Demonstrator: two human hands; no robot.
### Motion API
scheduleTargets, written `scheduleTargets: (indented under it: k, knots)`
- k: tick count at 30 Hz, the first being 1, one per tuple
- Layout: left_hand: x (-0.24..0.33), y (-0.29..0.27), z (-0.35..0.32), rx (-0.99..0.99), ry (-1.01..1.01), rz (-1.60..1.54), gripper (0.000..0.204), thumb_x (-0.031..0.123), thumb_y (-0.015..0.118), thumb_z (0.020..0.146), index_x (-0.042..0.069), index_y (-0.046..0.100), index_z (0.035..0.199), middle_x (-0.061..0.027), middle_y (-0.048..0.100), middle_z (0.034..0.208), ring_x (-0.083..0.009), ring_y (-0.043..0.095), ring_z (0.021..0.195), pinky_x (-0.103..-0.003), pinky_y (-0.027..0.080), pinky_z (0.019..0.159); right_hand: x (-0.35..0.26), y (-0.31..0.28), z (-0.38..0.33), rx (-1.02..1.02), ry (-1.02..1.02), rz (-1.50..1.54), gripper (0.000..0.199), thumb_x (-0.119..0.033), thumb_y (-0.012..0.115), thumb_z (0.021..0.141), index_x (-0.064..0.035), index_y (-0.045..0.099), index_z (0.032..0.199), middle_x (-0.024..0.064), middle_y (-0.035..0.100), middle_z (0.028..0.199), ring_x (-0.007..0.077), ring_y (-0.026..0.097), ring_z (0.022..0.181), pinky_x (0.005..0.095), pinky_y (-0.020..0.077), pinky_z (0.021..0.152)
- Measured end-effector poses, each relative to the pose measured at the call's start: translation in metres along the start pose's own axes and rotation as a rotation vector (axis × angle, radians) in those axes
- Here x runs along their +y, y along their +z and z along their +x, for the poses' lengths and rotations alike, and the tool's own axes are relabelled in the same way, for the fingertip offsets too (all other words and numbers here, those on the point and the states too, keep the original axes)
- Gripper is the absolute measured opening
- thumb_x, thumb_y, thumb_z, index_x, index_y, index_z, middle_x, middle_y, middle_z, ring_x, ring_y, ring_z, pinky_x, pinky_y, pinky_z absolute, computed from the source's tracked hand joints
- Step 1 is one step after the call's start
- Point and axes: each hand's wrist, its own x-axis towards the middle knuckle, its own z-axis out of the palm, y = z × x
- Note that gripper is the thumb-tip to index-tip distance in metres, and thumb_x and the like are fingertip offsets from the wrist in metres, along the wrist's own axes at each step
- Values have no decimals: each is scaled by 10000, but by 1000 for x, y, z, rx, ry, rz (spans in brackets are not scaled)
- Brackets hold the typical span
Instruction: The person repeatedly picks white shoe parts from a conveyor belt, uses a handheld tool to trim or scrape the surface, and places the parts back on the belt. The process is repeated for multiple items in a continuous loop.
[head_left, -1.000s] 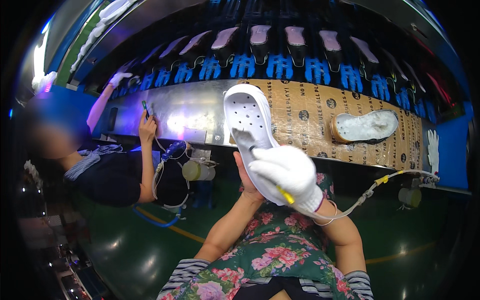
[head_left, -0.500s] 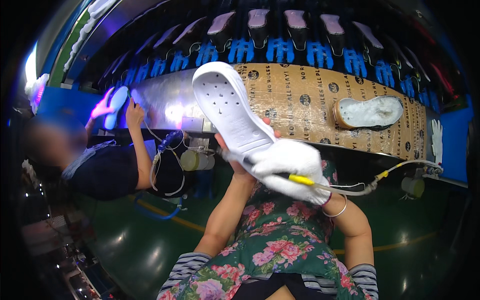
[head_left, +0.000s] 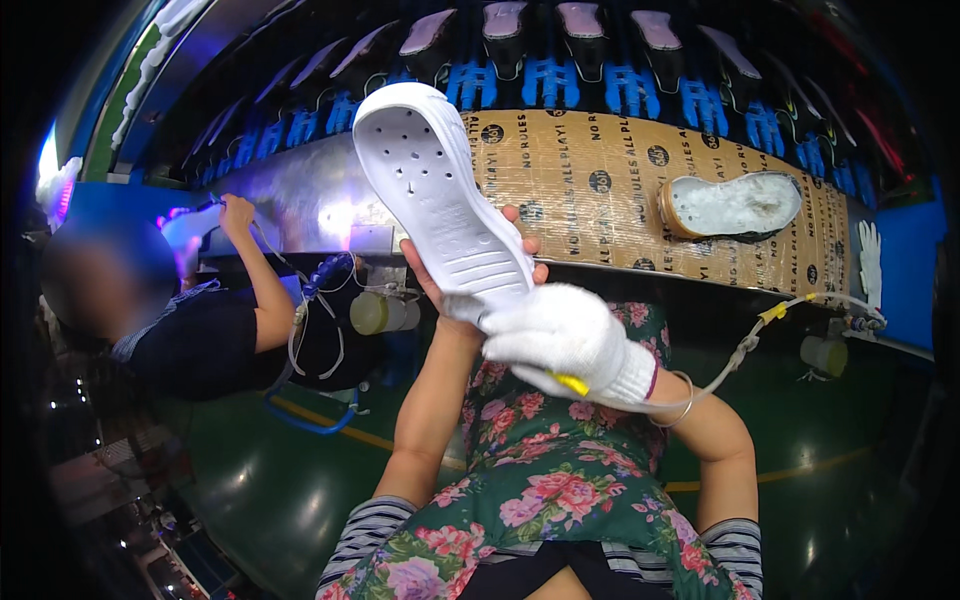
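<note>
A white shoe sole [head_left: 425, 190] with small holes toward its toe is tilted up before me, its ribbed heel end nearest my body. My bare left hand [head_left: 430, 280] supports it from below, with fingertips showing along both edges. In a white knit glove, my right hand [head_left: 570, 340] is closed around a hose-fed brush [head_left: 465, 307], whose blurred tip is at the heel. The brush's handle is mostly hidden by the glove. Its yellow part [head_left: 570, 383] and clear hose [head_left: 690, 395] come out past the wrist.
Printed brown cardboard [head_left: 570, 200] covers the bench, bearing a stained white-topped sole [head_left: 735, 205]. Behind it runs a row of blue clamps [head_left: 550, 85] with pink-topped pieces. A co-worker [head_left: 200, 325] sits at left near a metal surface [head_left: 310, 210]. A white glove [head_left: 870, 260] hangs at right.
The sole and both my hands have shifted slightly left and up in the picture, and the brush tip has moved at the heel. The co-worker's hands have moved left.
</note>
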Motion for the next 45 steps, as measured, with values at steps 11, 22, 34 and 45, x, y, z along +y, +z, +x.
scheduleTargets:
  k: [11,22,34,45]
  knots:
    - [27,-12,20,-246,-258,30,1151,893,640,778,114,352,1576,-238,489,1380,-406,577,1062,-507,506,795,-3,9,-11,-30,-15,124,297,-26,825,767,-98,776,1051,104,775,1125,287,741,895,389,583,757]
    - [39,12,44,-312,-419,203,1126,758,688,742,-83,465,1457,-352,574,1181,-373,630,818,-426,503,605,-22,3,-10,-27,109,169,283,-28,821,756,-124,791,1021,79,788,1033,250,732,825,363,584,726]
    - [45,33,38,-71,-548,490,1070,718,657,781,-35,436,1508,-377,578,1191,-361,624,759,-416,479,585,-24,10,-23,-65,-11,-30,346,-70,814,756,-130,772,1094,99,767,1094,289,738,872,404,587,723]
    - [29,42,44,-39,-392,465,1144,794,701,707,-44,479,1454,-295,605,1097,-305,581,691,-384,446,515,-33,4,-15,12,233,239,256,-20,855,762,-97,807,1002,136,792,1043,274,753,895,367,591,781]
